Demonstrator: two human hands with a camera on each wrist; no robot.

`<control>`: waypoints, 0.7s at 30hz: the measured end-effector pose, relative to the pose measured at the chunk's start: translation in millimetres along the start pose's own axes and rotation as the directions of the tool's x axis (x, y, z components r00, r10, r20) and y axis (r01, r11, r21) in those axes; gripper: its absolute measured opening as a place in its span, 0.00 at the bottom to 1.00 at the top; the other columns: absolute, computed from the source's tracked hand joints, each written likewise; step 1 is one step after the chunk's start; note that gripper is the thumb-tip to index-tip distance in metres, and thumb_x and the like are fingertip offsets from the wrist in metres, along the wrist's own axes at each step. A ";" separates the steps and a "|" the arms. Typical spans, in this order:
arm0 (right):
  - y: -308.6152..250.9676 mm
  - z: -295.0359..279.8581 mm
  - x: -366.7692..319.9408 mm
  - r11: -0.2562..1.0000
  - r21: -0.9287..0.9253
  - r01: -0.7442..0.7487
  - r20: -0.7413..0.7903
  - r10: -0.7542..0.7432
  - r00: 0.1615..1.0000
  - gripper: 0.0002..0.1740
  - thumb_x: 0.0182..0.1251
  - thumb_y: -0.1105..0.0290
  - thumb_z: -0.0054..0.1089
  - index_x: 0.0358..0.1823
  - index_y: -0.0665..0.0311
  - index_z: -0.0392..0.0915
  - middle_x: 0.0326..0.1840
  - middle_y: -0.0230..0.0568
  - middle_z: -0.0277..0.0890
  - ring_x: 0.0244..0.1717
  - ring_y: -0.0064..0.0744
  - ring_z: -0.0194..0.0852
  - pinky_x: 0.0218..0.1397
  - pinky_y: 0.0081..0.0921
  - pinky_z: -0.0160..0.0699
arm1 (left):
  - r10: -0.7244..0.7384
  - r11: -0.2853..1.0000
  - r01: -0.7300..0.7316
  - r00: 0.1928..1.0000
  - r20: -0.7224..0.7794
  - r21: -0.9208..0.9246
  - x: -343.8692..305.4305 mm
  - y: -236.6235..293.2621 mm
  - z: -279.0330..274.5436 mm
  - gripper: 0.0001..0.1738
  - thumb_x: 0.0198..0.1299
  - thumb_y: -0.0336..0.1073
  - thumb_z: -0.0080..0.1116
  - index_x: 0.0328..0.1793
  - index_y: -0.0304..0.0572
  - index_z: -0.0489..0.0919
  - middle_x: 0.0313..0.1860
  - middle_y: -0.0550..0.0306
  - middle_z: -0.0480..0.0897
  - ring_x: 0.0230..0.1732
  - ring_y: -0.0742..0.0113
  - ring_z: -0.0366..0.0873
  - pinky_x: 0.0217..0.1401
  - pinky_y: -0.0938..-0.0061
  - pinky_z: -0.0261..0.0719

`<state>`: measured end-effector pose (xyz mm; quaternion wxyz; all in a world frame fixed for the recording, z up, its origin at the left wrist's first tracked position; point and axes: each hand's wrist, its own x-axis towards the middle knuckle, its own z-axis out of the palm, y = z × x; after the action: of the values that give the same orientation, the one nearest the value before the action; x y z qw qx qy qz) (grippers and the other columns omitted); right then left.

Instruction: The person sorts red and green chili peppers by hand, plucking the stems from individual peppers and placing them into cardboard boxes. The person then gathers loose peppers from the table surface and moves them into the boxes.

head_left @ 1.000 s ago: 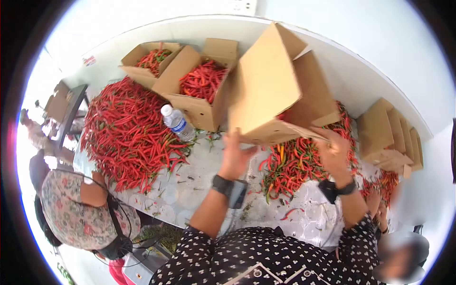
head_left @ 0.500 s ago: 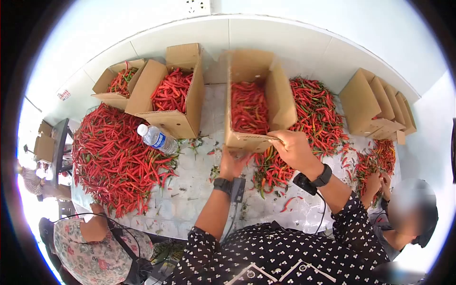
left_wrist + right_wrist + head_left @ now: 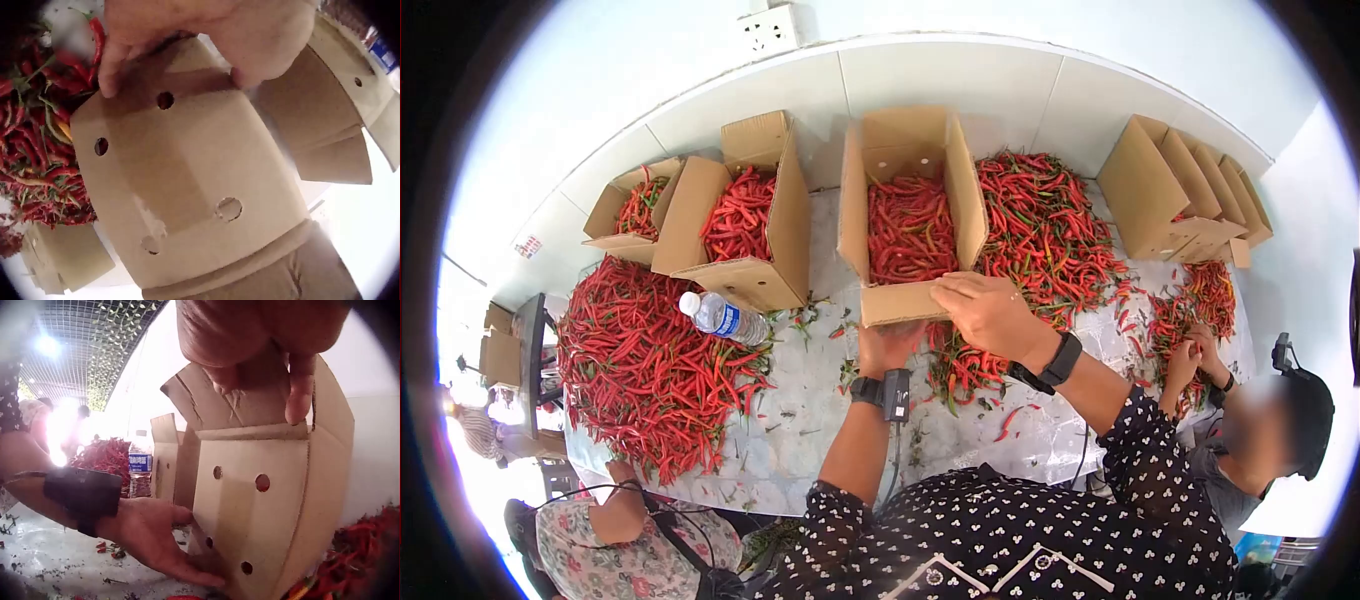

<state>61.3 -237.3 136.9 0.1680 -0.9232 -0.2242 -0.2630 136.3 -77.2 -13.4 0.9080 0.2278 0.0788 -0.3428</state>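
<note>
Cardboard box (image 3: 903, 300) full of chillies (image 3: 910, 225), center frame. Right hand (image 3: 985, 312): fingers clamped over its near flap. Left hand (image 3: 888, 347): fingers straight, together, pressed at its base.

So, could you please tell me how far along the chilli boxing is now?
Partly done: the middle box and the two boxes left of it hold red chillies. In hand: the right hand grips the middle box's near flap and the left hand presses its lower front. Left: large loose chilli piles lie on the table. The right-hand boxes hide their contents.
</note>
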 end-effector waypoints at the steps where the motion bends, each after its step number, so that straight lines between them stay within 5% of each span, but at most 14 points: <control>1: -1.9 1.2 2.3 0.997 -0.028 0.068 -0.008 -0.068 0.998 0.12 0.52 0.75 0.52 0.40 0.66 0.74 0.39 0.42 0.76 0.43 0.40 0.75 0.43 0.31 0.77 | 0.000 1.000 0.000 1.000 -0.002 0.002 -2.4 1.2 2.0 0.30 0.62 0.58 0.40 0.63 0.47 0.62 0.61 0.49 0.66 0.63 0.51 0.63 0.64 0.50 0.63; 4: -1.5 10.2 8.6 0.997 0.018 0.072 -0.042 -0.071 0.997 0.12 0.53 0.75 0.52 0.41 0.66 0.74 0.41 0.44 0.76 0.44 0.41 0.75 0.44 0.32 0.76 | 0.068 0.993 -0.077 0.993 -0.099 -0.095 -11.4 8.6 -3.5 0.30 0.61 0.58 0.41 0.62 0.48 0.63 0.61 0.50 0.66 0.62 0.52 0.64 0.63 0.50 0.65; 7: 4.6 26.4 31.5 0.984 0.173 -0.044 0.017 0.042 0.999 0.12 0.55 0.75 0.51 0.42 0.67 0.73 0.43 0.46 0.76 0.45 0.44 0.75 0.46 0.36 0.75 | 0.271 0.962 -0.253 0.918 -0.290 0.097 -5.5 29.6 -11.2 0.27 0.63 0.55 0.39 0.62 0.47 0.63 0.59 0.51 0.66 0.59 0.53 0.66 0.59 0.51 0.69; 10: 7.5 46.1 49.8 0.914 0.398 -0.081 0.022 0.079 0.997 0.16 0.57 0.72 0.53 0.47 0.66 0.73 0.46 0.49 0.74 0.48 0.47 0.73 0.51 0.34 0.73 | 0.294 0.955 -0.279 0.932 -0.213 0.098 7.7 45.9 -33.1 0.22 0.64 0.45 0.41 0.61 0.44 0.64 0.62 0.54 0.63 0.58 0.55 0.66 0.60 0.56 0.69; 13: 23.4 40.2 35.5 0.921 0.357 -0.153 -0.118 0.207 0.971 0.20 0.56 0.69 0.56 0.51 0.65 0.71 0.50 0.50 0.72 0.52 0.49 0.70 0.55 0.36 0.69 | 0.422 0.879 -0.342 0.881 -0.212 0.331 1.2 45.2 -30.0 0.24 0.65 0.44 0.42 0.63 0.41 0.61 0.59 0.50 0.66 0.59 0.54 0.67 0.61 0.57 0.67; 15: 69.9 37.6 2.3 0.920 0.230 -0.318 -0.059 0.340 0.939 0.27 0.54 0.65 0.60 0.56 0.64 0.68 0.55 0.49 0.69 0.57 0.48 0.65 0.61 0.37 0.63 | 0.414 0.652 -0.264 0.909 -0.042 0.711 -23.3 26.8 -29.3 0.27 0.62 0.43 0.48 0.64 0.37 0.61 0.61 0.48 0.66 0.60 0.54 0.67 0.61 0.60 0.66; 16: 92.5 35.5 -19.4 0.884 0.207 -0.419 -0.019 0.432 0.902 0.28 0.54 0.63 0.60 0.56 0.63 0.68 0.56 0.49 0.69 0.58 0.48 0.64 0.62 0.38 0.62 | 0.420 0.247 -0.138 0.907 0.022 0.959 -32.6 16.5 -19.5 0.34 0.56 0.45 0.56 0.64 0.34 0.61 0.63 0.44 0.65 0.60 0.53 0.67 0.61 0.61 0.66; 18: 134.2 29.0 -68.0 0.794 -0.048 -0.606 0.072 0.608 0.791 0.32 0.55 0.56 0.61 0.60 0.60 0.66 0.61 0.50 0.64 0.63 0.49 0.58 0.65 0.39 0.58 | 0.294 -0.252 -0.219 0.910 0.291 0.942 -45.3 -22.1 -24.9 0.47 0.44 0.41 0.66 0.69 0.37 0.54 0.66 0.41 0.60 0.66 0.45 0.58 0.66 0.58 0.58; 20: 180.8 32.1 -107.4 0.643 -0.222 -0.733 0.193 0.766 0.613 0.40 0.53 0.43 0.58 0.66 0.51 0.59 0.70 0.51 0.50 0.69 0.56 0.46 0.65 0.54 0.52 | 0.142 -0.334 -0.309 0.917 0.372 0.890 -58.7 -48.3 6.8 0.56 0.34 0.44 0.71 0.71 0.41 0.52 0.67 0.36 0.56 0.68 0.38 0.52 0.68 0.53 0.51; 21: 187.8 30.4 -110.3 0.647 -0.217 -0.731 0.195 0.762 0.617 0.40 0.53 0.43 0.58 0.66 0.51 0.59 0.70 0.51 0.50 0.69 0.56 0.46 0.65 0.54 0.52 | 0.147 -0.338 -0.305 0.917 0.370 0.890 -58.1 -57.1 13.6 0.56 0.34 0.44 0.71 0.71 0.41 0.52 0.67 0.36 0.56 0.68 0.38 0.52 0.68 0.53 0.51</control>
<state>84.1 -418.5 14.4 0.1763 -0.9671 0.1752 -0.0540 54.8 -87.2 -4.5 0.4112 0.8498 -0.3168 -0.0913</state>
